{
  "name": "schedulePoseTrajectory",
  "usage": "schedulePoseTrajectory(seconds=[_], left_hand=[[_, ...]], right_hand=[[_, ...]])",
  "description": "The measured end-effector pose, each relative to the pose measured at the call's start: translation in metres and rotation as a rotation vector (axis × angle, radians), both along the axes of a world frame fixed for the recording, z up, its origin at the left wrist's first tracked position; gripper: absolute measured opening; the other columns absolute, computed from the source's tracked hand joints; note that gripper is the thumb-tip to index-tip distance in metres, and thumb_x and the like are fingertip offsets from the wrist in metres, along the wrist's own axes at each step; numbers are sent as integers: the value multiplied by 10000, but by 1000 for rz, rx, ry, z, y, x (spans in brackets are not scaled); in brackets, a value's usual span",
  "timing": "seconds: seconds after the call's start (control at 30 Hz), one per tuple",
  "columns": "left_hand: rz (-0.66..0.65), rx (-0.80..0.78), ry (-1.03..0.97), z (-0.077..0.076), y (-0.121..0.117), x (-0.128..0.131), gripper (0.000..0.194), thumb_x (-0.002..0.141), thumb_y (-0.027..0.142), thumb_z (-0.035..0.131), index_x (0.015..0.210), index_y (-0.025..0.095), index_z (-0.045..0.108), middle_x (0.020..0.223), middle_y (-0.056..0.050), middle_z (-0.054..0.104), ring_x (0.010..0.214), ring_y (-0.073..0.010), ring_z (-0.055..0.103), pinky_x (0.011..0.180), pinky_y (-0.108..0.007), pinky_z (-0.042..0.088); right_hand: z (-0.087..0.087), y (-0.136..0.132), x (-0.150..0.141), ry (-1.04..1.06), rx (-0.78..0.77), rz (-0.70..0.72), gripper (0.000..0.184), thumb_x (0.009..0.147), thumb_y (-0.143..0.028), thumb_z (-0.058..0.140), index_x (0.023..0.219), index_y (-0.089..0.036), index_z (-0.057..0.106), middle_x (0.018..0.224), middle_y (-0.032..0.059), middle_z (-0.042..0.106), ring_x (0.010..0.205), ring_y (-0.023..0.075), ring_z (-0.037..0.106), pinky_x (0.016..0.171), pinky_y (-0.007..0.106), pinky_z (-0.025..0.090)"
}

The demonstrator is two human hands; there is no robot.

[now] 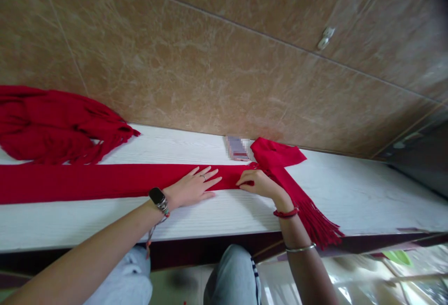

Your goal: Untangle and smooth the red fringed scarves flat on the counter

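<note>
A long red scarf [87, 181] lies stretched across the white table [367, 193]. My left hand [192, 187] rests flat on it with fingers spread, a watch on the wrist. My right hand [257, 184] has its fingers curled on the scarf where it folds back. The folded part [276, 154] rises toward the wall, and the fringed end [318, 223] hangs over the table's front edge by my right wrist.
A second red scarf [52, 125] lies bunched at the table's back left. A small flat pinkish object [237, 148], blurred, sits against the brown marble wall [210, 62] behind my hands. My knees show below the table edge.
</note>
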State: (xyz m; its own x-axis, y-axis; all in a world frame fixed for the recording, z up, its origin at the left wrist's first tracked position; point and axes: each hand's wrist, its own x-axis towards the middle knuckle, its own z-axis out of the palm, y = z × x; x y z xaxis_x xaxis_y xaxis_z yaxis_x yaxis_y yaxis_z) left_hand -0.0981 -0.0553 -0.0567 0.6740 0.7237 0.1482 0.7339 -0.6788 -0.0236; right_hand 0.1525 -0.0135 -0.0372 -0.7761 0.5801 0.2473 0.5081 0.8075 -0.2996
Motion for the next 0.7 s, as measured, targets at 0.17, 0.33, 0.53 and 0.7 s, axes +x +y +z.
schedulePoseTrajectory(seconds=[0.17,0.33,0.53,0.7], left_hand=[[-10,-29,18,-5,0,-4,476,915,458,280,1358,282,285,1428,-58,281,1310,-232,227,1025,-453,205],[35,69,-33,-1,-4,-2,437,919,441,283,1315,281,374,1423,-61,295,1313,-263,209,1013,-509,208],[178,1,-26,-2,-7,1,479,920,370,305,1344,147,330,1395,-118,330,1296,-254,258,1013,-485,254],[305,-145,-5,7,-14,1,492,917,389,290,1358,172,308,1427,-110,258,1311,-284,207,1008,-553,214]], right_hand=[[-1,3,3,30,-10,-59,157,813,-225,541,758,-161,674,730,39,661,670,133,602,655,243,485],[-10,4,-17,191,211,-212,272,867,-256,454,1088,-160,579,1088,130,597,1040,204,537,893,374,434],[-29,-5,-39,-186,235,-171,505,903,-395,350,1333,-130,343,1362,175,369,1280,251,291,1006,486,287],[-38,-3,-28,-340,336,-336,468,914,-351,337,1303,-94,382,1357,207,356,1272,271,302,981,504,305]])
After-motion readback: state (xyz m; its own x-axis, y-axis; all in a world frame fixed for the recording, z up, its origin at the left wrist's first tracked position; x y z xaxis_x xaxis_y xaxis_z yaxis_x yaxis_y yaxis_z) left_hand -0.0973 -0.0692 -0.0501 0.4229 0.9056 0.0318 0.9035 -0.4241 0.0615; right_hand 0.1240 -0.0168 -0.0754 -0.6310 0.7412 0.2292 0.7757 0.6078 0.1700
